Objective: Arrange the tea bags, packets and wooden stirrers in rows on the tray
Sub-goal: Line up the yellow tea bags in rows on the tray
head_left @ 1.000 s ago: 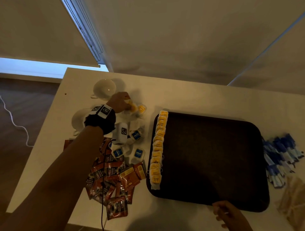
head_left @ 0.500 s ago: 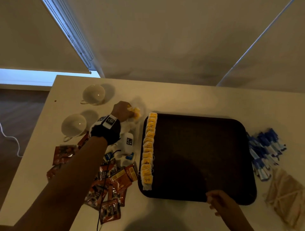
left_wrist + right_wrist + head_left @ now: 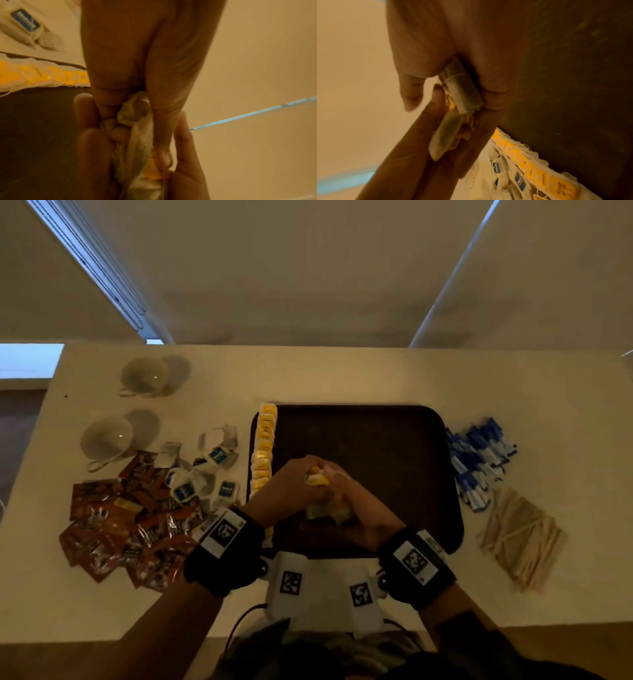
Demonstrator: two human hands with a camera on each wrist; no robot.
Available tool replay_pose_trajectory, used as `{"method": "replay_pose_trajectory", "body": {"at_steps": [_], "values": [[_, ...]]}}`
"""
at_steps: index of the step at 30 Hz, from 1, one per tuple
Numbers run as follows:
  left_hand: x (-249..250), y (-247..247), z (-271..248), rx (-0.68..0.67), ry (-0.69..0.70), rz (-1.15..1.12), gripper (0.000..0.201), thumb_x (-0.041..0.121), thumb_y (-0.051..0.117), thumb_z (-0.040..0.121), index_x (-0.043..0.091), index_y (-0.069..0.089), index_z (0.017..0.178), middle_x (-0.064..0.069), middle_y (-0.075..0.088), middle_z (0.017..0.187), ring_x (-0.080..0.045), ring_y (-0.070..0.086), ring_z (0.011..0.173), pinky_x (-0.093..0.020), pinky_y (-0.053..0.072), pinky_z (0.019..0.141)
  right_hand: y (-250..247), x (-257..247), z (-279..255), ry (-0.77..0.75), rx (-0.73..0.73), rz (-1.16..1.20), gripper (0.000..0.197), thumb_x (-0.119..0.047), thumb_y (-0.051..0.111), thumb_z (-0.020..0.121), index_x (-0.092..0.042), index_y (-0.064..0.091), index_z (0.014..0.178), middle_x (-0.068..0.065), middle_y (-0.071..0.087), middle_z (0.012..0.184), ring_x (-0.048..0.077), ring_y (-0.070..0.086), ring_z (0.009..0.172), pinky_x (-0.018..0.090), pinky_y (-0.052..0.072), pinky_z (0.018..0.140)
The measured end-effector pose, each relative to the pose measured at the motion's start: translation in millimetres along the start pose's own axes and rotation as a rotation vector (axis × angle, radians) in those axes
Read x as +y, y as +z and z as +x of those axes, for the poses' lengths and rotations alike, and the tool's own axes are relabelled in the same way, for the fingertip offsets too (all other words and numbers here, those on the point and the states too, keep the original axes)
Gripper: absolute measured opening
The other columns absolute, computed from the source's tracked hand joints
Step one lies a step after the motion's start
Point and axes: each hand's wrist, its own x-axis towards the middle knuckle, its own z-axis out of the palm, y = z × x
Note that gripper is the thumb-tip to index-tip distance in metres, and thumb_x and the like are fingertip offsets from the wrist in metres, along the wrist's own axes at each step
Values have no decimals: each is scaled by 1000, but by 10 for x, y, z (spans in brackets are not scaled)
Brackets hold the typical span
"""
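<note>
Head view: both hands meet over the tray's near half, left hand and right hand each clamped on one bunch of yellow-tag tea bags, likely sorting them before laying a second row. Row of yellow tea bags runs along tray's left edge. Blue-tag tea bags and red packets sit off-tray at table's left; blue packets and stirrers at right, within reach.
</note>
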Motion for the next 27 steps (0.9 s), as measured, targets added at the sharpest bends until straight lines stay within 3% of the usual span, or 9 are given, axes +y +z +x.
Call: {"method": "replay_pose_trajectory", "body": {"at_steps": [5,8,11,14,17,19,22,25,27], "values": [[-12,101,-96,-32,1,19,65,18,77,74,24,41,128,10,46,121,-2,51,106,-16,49,82,-201,-4,-176,7,-18,-42,27,-23,52,91,-19,55,117,3,70,99,16,69,81,30,58,68],[-20,88,-162,-99,1,-178,56,8,69,80,21,45,129,2,50,128,-11,54,115,-26,50,93,-317,-23,-244,-45,-4,-111,23,-19,52,93,-21,55,115,2,69,100,14,66,81,27,54,71],[20,113,-202,-84,-15,-328,42,0,57,87,14,52,126,-4,57,125,-17,58,112,-28,51,90,-401,-68,-324,-77,-33,-110,22,-13,48,94,-26,65,102,-2,70,93,12,64,83,26,53,71],[36,135,-209,-64,1,-301,35,4,52,90,14,55,123,-2,58,123,-15,60,108,-24,52,84,-454,-111,-377,-99,-115,-133,42,-11,43,96,-36,74,83,-7,69,80,12,58,78,24,50,68],[57,190,-203,-54,55,-219,34,4,53,90,11,55,124,-1,58,123,-11,59,109,-20,51,82,-514,-114,-397,-113,-152,-102,47,-10,41,96,-37,75,78,-7,68,78,13,57,76,25,48,66],[88,234,-186,-34,95,-179,35,3,53,90,9,53,124,-6,58,121,-11,60,107,-22,53,81,-583,-97,-396,-97,-130,-96,44,-11,42,96,-35,75,81,-7,70,78,10,62,73,24,51,65],[150,247,-178,-77,116,-171,35,7,50,93,17,50,127,-10,59,114,-20,62,103,-30,56,80,-627,-87,-385,-65,-71,-134,24,-18,47,96,-17,67,109,2,68,85,14,63,76,27,53,64],[189,208,-199,-202,102,-251,37,13,48,88,14,54,125,-9,59,119,-25,60,108,-37,55,84,-660,-89,-370,-22,-70,-159,25,-27,48,89,-10,65,98,3,65,76,13,60,69,23,49,59],[198,185,-194,-210,116,-219,32,2,48,91,6,55,121,-8,60,121,-27,61,108,-40,55,85,-706,-89,-366,10,-54,-104,29,-26,50,89,-9,61,110,7,65,85,13,61,70,22,49,56]]}}
